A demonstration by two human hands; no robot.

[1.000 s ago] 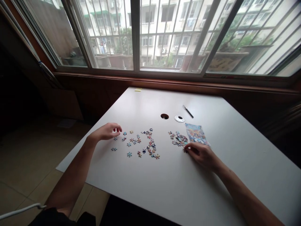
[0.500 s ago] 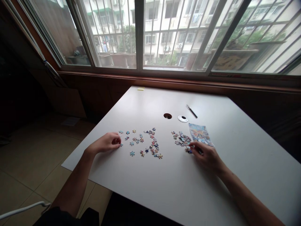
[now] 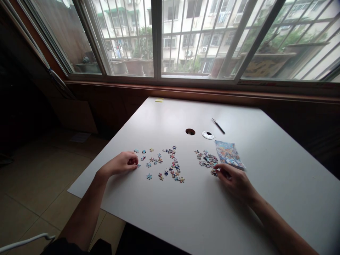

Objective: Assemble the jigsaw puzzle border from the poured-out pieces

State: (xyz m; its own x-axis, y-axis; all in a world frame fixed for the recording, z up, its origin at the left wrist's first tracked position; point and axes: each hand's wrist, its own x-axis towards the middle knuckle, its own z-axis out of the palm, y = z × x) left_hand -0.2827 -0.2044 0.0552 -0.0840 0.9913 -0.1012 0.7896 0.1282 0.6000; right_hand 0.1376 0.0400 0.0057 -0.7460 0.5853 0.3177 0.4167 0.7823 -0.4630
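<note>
My left hand [image 3: 124, 162] rests at the left of the white table, thumb and forefinger closed on a small blue puzzle piece [image 3: 138, 165] at the tabletop. Right of it lie spread-out loose pieces, and a denser curved band of puzzle pieces [image 3: 174, 164]. A pile of puzzle pieces [image 3: 208, 159] sits farther right. At that pile's near right edge, my right hand [image 3: 235, 179] has its fingertips pinched together on a puzzle piece, mostly hidden by the fingers. Just beyond this hand is a colourful picture sheet [image 3: 228, 152], its lower edge partly behind the knuckles.
The white table [image 3: 159, 212] stands below a barred window. Toward its back are a round cable hole [image 3: 190, 132], a loose silver ring cover [image 3: 208, 135] and a dark pen [image 3: 218, 126]. A yellow sticky note [image 3: 159, 100] is at the far edge.
My left hand has shifted slightly right with the small blue piece. My right hand stays at the pile's edge, its fingers hardly changed. The camera view has moved a little.
</note>
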